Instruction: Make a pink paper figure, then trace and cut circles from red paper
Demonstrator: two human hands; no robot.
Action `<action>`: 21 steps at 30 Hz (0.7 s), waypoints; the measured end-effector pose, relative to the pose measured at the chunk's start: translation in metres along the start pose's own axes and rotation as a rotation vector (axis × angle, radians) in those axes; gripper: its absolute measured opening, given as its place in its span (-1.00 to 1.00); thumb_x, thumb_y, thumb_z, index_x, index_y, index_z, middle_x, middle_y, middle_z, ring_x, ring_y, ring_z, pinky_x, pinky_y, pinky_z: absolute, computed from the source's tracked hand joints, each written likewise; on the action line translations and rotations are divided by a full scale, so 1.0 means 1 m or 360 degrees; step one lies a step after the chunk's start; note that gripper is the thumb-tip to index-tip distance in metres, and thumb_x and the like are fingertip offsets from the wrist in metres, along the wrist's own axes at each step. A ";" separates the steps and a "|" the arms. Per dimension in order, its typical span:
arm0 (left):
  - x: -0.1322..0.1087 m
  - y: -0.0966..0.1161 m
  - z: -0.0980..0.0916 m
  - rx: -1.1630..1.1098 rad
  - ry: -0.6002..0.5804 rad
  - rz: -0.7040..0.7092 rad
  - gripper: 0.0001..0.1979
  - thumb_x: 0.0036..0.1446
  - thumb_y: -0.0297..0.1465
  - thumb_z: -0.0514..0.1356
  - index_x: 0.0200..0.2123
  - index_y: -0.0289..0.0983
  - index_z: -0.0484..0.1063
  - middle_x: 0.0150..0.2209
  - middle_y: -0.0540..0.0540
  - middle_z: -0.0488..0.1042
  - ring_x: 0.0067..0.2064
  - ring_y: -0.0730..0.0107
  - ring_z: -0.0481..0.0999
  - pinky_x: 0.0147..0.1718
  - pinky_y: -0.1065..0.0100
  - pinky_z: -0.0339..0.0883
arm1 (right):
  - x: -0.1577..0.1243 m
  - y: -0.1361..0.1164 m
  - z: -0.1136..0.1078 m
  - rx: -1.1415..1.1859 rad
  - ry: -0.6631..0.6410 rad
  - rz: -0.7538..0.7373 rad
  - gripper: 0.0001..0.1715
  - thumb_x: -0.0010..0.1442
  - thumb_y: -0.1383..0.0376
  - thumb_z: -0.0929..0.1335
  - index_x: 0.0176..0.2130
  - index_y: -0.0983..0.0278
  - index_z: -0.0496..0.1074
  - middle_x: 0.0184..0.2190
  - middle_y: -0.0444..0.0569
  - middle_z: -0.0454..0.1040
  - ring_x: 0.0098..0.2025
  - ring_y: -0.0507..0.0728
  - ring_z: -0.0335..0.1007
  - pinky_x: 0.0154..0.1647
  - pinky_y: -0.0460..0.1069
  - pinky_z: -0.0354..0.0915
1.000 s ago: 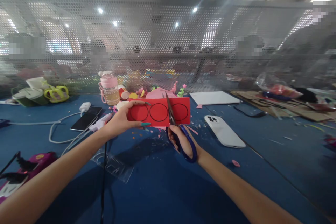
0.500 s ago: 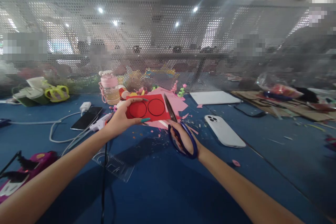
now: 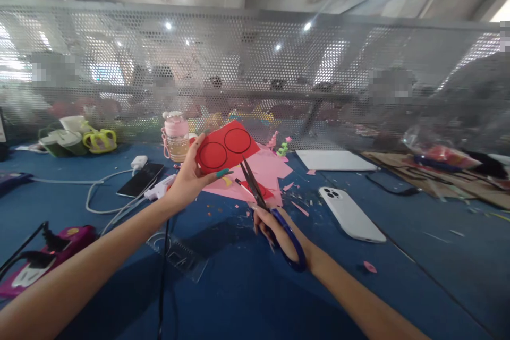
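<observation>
My left hand (image 3: 190,178) pinches a red sheet of craft paper (image 3: 230,149) by its left end. Two circles are drawn on the sheet in black, and it is tilted, right end higher. In my right hand (image 3: 274,228) are scissors with dark blue handles (image 3: 294,247); their blades point up and left, with the tips close to the sheet's lower edge. Whether the tips touch the paper I cannot tell. Below the blades, a smaller red piece (image 3: 258,189) with black marks lies on pink paper (image 3: 277,169).
Behind the hands stands a pink-capped bottle (image 3: 176,135). A white phone (image 3: 353,215) lies right, a black phone (image 3: 140,179) and glue gun (image 3: 159,187) left. Nearer are a clear stencil ruler (image 3: 179,256) and a purple power strip (image 3: 59,249). A perforated screen (image 3: 247,64) closes the back.
The red sheet has tilted, its right end rising. My right hand has moved down with the scissors, away from the sheet's right edge, uncovering a smaller red piece. The whole view has shifted slightly.
</observation>
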State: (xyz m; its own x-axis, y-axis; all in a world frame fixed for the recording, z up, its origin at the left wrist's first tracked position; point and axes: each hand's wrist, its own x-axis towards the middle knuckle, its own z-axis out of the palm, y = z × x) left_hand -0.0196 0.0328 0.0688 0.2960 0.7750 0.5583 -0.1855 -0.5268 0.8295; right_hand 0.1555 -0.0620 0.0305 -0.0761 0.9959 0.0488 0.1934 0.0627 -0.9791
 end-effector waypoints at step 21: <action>-0.008 0.005 0.009 -0.0069 -0.0289 -0.0146 -0.13 -0.15 -0.56 0.24 0.19 -0.07 -0.11 0.28 -0.14 -0.21 0.11 -0.02 0.23 -0.03 0.07 0.31 | 0.000 -0.001 -0.002 -0.0339 0.0102 -0.0159 -0.43 0.09 -0.12 0.16 -0.63 0.27 0.18 -0.81 -0.24 0.04 -0.72 -0.06 0.04 -0.69 -0.13 0.02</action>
State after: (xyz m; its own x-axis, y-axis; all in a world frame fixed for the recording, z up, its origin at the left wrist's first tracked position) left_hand -0.0148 0.0211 0.0683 0.4771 0.7413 0.4721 -0.1889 -0.4381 0.8789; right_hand 0.1570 -0.0615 0.0323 -0.0443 0.9857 0.1624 0.3904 0.1667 -0.9054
